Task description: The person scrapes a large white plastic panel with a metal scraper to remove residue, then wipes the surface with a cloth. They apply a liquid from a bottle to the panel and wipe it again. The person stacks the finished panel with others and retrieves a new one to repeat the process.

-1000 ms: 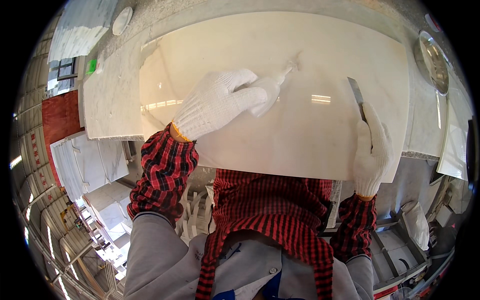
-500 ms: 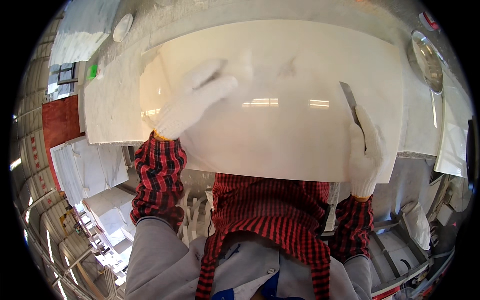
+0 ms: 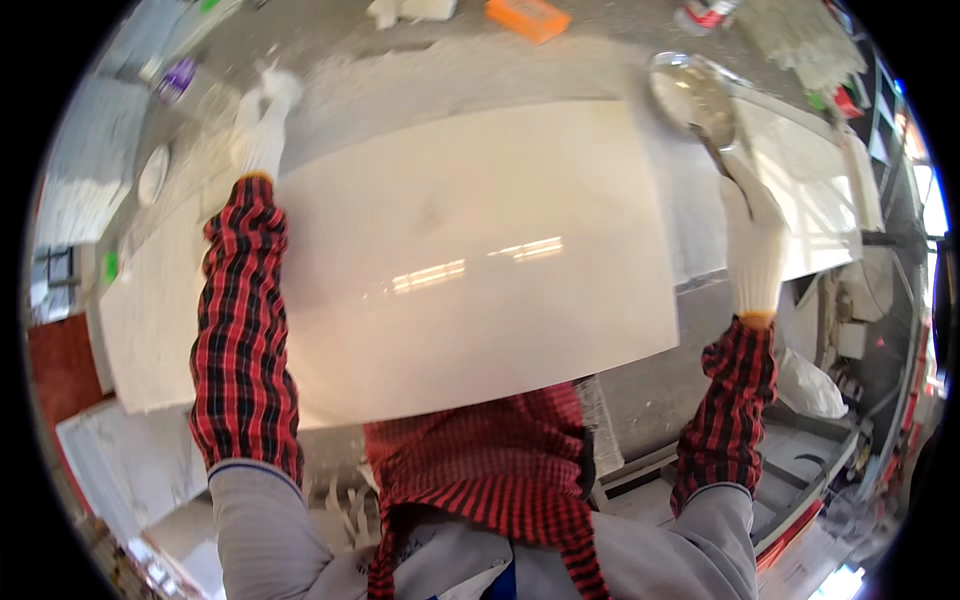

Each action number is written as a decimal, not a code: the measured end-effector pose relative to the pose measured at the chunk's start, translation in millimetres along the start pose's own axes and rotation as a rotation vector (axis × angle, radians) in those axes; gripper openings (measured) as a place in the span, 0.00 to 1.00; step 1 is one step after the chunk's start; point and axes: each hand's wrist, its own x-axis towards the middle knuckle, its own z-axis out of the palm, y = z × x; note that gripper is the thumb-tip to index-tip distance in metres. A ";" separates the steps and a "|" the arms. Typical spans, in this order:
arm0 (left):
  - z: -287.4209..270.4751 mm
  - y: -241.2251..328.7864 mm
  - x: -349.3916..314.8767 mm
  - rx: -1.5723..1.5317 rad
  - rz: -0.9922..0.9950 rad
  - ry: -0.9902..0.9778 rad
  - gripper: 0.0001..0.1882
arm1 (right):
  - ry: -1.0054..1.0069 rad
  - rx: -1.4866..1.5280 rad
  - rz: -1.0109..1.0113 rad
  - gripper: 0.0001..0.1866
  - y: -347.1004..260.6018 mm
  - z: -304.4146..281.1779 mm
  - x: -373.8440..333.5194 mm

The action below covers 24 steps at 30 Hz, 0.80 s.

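Note:
A glossy cream-white slab [image 3: 480, 330] lies in front of me, with light strips reflected in it. My left hand [image 3: 265, 118], in a white knit glove, reaches past the slab's far left corner. Its thumb and fingers look apart, though the fingertips are blurred. Close beside it is a clear container with a purple part [image 3: 177, 82]. My right hand [image 3: 755, 215], gloved alike, is closed round a narrow metal putty knife [image 3: 709, 148]. The knife's tip meets the near rim of a shiny metal bowl [image 3: 658, 82], which holds something pale.
Along the far side are an orange block [image 3: 528, 18], white lumps [image 3: 412, 10] and a red-and-white container [image 3: 705, 14]. A white oval dish [image 3: 153, 175] sits at the left. Another glossy slab [image 3: 800, 170] lies at the right, and a metal frame [image 3: 800, 480] stands below.
My left hand has left the slab's surface and gone to the far left. My right hand has carried the putty knife from the slab's right side to the bowl. The view has shifted too.

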 end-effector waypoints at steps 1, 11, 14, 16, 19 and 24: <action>-0.9 -7.6 6.5 0.136 0.034 -0.027 0.32 | -0.004 -0.013 -0.028 0.15 4.9 -5.1 10.6; -1.6 22.0 -13.3 0.119 0.030 -0.042 0.33 | -0.195 -0.134 -0.107 0.16 34.9 19.0 64.4; -10.4 14.5 -15.3 0.150 0.028 -0.051 0.37 | -0.182 -0.063 -0.079 0.17 31.9 26.0 64.1; -21.5 -6.5 -15.6 0.133 0.069 -0.055 0.40 | -0.149 -0.007 -0.067 0.16 28.0 25.6 57.4; -38.8 14.5 -66.0 0.128 0.146 -0.025 0.40 | -0.031 0.067 0.011 0.16 30.0 22.4 37.4; -103.2 101.5 -170.5 0.414 -0.095 -0.269 0.35 | 0.011 0.121 0.062 0.15 -4.0 24.2 5.5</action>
